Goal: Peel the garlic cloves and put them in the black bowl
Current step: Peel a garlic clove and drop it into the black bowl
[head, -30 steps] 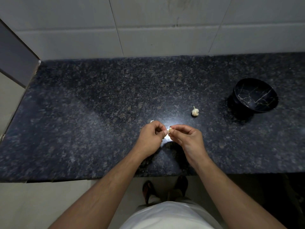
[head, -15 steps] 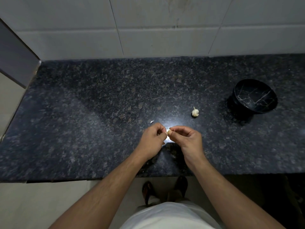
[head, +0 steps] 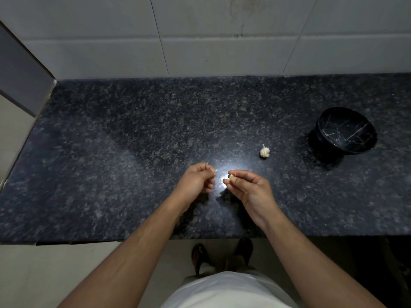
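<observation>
Right hand (head: 251, 190) pinches a garlic clove (head: 231, 177) at its fingertips; left hand (head: 198, 182) pinches peel (head: 214, 171).

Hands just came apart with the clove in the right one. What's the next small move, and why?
Probably let the left hand drop its scrap of skin, then pinch the clove again. The right hand holds it far from the bowl, which looks empty.
</observation>
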